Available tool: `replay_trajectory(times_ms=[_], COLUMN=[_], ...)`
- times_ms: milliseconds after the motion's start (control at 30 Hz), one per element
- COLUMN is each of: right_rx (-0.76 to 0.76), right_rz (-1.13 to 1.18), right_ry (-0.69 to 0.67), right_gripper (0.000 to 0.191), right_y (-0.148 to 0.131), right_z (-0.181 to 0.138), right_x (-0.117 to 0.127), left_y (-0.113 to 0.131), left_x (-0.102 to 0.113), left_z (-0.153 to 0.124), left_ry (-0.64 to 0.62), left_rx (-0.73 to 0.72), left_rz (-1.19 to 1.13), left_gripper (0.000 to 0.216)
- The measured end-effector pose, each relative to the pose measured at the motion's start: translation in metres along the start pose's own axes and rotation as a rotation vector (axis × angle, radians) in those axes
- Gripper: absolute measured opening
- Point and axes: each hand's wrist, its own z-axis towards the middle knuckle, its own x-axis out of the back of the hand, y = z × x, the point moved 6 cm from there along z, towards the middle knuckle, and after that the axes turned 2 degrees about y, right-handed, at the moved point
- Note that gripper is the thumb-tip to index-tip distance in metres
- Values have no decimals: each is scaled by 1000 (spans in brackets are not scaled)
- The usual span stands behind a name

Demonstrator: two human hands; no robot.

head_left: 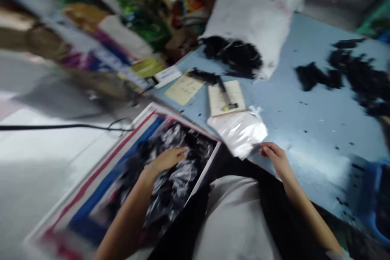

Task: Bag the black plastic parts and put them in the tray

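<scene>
My left hand (pixel 168 158) reaches down into a striped woven bag (pixel 128 142) beside the table, fingers stretched flat over shiny clear packets of black items (pixel 179 174). My right hand (pixel 274 156) rests at the near edge of the light blue table (pixel 304 109), its fingers pinched on the corner of a stack of clear plastic bags (pixel 239 130). The view is blurred by motion.
A large white sack (pixel 256 12) spills black items (pixel 234 55) onto the table. More black heaps (pixel 359 77) lie at the right. A notepad with a pen (pixel 226 96), a yellow paper (pixel 183 88) and a cable (pixel 61 126) are nearby. Cluttered goods fill the back left.
</scene>
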Motion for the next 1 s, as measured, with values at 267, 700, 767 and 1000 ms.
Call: replay_trajectory(times_ms=[267,700,767,1000], right_rx=[219,-14,-79,-117], right_rz=[-88,-958,-998,-1152], right_ry=[124,1024,1013,725], right_gripper=[21,54,61,77], right_y=[-17,-231,-234,-215], right_z=[37,161,173,221], right_x=[74,458,486,507], left_y=[291,429,431,457], left_x=[-42,-105,-102,-91], left_z=[125,344,358,407], left_ry=[-261,246,282,296], left_rx=[-857,-619,-602,-606], left_rz=[-118,267,230,176], left_gripper=[47,76,76,71])
